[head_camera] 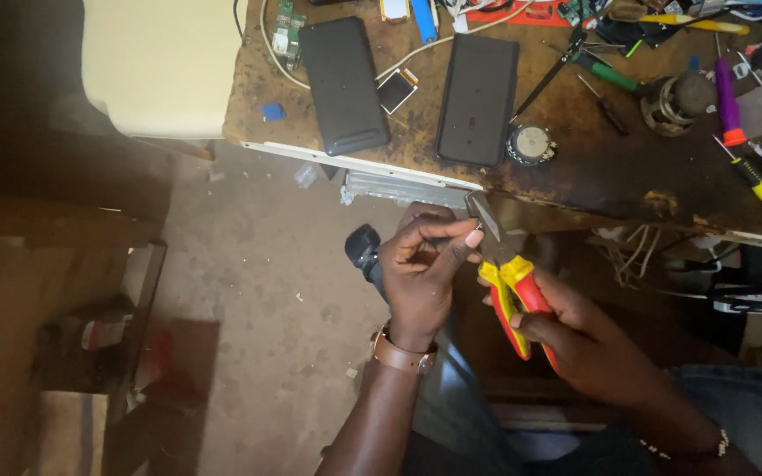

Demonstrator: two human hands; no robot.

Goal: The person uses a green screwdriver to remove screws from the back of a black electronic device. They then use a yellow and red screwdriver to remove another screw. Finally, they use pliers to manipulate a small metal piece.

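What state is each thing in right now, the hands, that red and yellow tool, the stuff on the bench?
Pliers: held, metal nose pointing up.
Right hand: closed round the handles.
Left hand: fingertips pinching something small at the nose.
Two dark slabs: lying flat on the bench.
Round speaker: lying flat.

The steel pliers with red and yellow plastic handles (506,278) are held below the bench edge, grey jaws pointing up and away, handles slanting down toward the person. The jaw tips meet a small thin dark piece (457,236), too small and dim to identify, lying roughly level at the pliers' nose.
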